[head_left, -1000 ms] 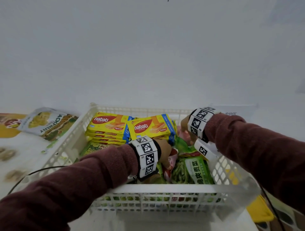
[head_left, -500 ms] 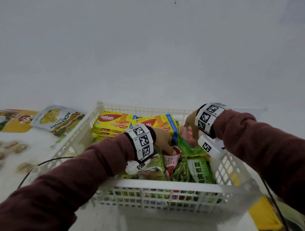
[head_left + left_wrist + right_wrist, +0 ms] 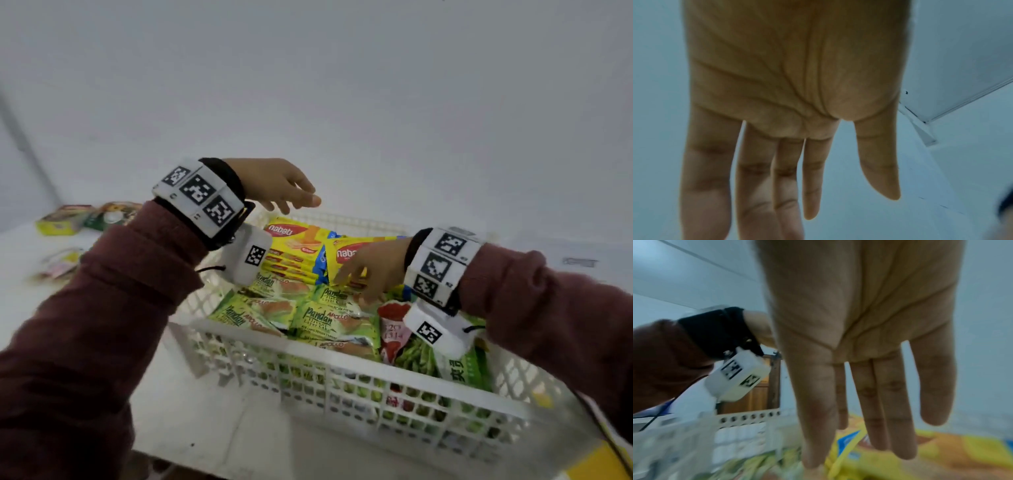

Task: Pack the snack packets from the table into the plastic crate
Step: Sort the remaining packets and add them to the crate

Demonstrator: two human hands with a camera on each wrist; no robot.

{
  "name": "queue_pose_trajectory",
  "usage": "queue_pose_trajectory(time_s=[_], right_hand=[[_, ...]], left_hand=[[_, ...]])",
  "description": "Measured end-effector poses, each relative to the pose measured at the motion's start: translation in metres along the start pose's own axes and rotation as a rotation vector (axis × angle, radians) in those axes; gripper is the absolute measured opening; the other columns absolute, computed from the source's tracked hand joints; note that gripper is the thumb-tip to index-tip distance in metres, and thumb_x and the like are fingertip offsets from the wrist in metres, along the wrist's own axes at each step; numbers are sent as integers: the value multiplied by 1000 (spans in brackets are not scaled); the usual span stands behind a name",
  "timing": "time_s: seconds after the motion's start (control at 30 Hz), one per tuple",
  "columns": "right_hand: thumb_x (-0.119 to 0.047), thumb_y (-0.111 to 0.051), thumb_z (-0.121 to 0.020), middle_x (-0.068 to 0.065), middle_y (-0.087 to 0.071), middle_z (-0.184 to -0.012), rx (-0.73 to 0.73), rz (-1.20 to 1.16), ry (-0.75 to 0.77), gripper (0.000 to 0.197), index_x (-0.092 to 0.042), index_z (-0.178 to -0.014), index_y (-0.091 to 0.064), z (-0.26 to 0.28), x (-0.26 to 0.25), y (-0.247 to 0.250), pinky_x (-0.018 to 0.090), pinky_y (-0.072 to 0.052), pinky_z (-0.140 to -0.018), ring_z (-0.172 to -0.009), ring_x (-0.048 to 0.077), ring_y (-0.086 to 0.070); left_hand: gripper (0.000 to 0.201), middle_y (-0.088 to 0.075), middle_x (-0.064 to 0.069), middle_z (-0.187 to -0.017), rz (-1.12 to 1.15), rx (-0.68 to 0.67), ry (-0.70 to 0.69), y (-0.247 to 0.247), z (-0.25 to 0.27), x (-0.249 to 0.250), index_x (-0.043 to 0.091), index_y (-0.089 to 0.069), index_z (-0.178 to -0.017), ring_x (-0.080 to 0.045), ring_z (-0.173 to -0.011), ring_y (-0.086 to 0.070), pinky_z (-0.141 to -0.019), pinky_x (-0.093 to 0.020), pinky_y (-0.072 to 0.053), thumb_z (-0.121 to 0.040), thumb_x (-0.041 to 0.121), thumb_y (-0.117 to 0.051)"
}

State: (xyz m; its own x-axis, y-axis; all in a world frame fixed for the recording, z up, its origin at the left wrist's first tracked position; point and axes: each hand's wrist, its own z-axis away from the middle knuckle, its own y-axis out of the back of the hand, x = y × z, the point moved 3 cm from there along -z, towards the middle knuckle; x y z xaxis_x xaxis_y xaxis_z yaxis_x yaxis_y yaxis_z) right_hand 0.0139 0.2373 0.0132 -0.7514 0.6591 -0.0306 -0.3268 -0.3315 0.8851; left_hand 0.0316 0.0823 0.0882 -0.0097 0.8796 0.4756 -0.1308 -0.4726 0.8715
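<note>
Two stacks of yellow wafer packets (image 3: pixel 298 240) are laid flat at the far end of the white crate (image 3: pixel 342 353), long axes across it; at least four green Pandan packets (image 3: pixel 318 318) lie nearer; the left hand (image 3: pixel 277 186) is held above, fingers straight, grip empty; the right hand (image 3: pixel 373 270), fingers extended, is laid over the packets.

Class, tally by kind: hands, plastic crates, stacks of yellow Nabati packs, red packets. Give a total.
Hands: 2, left hand, right hand
Plastic crate: 1
Yellow Nabati stacks: 2
Red packet: 1
Total: 6
</note>
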Motion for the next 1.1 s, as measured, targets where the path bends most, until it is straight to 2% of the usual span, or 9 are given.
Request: queue_pose_trajectory(time_s=[0.1, 0.2, 0.3, 0.4, 0.57, 0.67, 0.83, 0.93, 1.1], right_hand=[[-31, -57, -91, -7, -52, -129, -78, 28, 49, 68, -27, -147, -19, -15, -21, -28, 26, -39, -91, -114, 16, -49], [-39, -51, -92, 10, -40, -143, -151, 178, 33, 74, -26, -150, -6, -25, -29, -49, 33, -39, -97, -124, 26, -46], [-44, -45, -94, 19, -42, -138, -149, 321, 8, 76, -20, -150, 1, -26, -36, -59, 33, -44, -87, -118, 31, -50], [-44, -43, -95, 19, -48, -133, -185, 371, -11, 76, -18, -150, 2, -26, -43, -58, 34, -45, -78, -112, 30, -55], [-30, -56, -91, 7, -38, -146, -48, 197, 78, 69, -20, -149, -18, -31, -66, -6, 30, -35, -103, -129, 21, -42], [-31, -60, -89, 4, -51, -133, 104, 71, 173, 58, -20, -141, -37, -57, -97, 14, 21, -36, -87, -116, 19, -50], [-31, -62, -87, 14, -60, -106, -89, 140, 99, 38, -3, -113, -57, -107, -136, 1, 21, -32, -64, -83, 22, -50], [-14, -63, -86, 19, -61, -114, -102, 131, 131, 43, 2, -124, -51, -113, -142, -1, 20, -26, -54, -89, 27, -54], [1, -61, -83, 18, -63, -114, -138, 43, 191, 41, -3, -124, -56, -111, -144, -8, 14, -37, -58, -97, 29, -60]], left_hand=[[45, -59, -5, -112, 23, 26, 99, 11, 20, -29, 14, -49, -130, -18, -96, -57, -74, -21, -44, -90, 35, -53], [43, -59, -4, -107, 36, 56, 169, 15, 36, -56, 14, -51, -128, -18, -94, -57, -71, -21, -43, -90, 34, -53], [43, -60, 0, -98, 17, 81, 207, 15, 46, -77, 14, -52, -127, -17, -92, -57, -70, -20, -43, -90, 35, -54], [43, -59, 3, -95, 14, 70, 224, 17, 53, -96, 15, -53, -126, -16, -92, -58, -70, -20, -44, -89, 36, -54], [46, -59, -1, -104, 13, 14, 181, 25, 56, -119, 14, -50, -130, -15, -93, -56, -71, -20, -44, -89, 36, -55], [48, -58, -3, -113, -53, -39, 146, 23, 53, -130, 14, -50, -130, -18, -97, -56, -76, -26, -46, -89, 39, -54], [67, -44, -6, -138, -91, -100, 75, -3, 43, -147, 17, -27, -145, -21, -113, -52, -91, -29, -43, -90, 49, -48], [75, -31, -6, -149, -109, -116, 21, -20, 36, -156, 16, -15, -148, -21, -132, -37, -104, -31, -34, -90, 47, -49], [81, -10, -5, -157, -145, -156, -59, -31, 29, -165, 15, -2, -150, -18, -144, -15, -115, -33, -18, -91, 44, -49]])
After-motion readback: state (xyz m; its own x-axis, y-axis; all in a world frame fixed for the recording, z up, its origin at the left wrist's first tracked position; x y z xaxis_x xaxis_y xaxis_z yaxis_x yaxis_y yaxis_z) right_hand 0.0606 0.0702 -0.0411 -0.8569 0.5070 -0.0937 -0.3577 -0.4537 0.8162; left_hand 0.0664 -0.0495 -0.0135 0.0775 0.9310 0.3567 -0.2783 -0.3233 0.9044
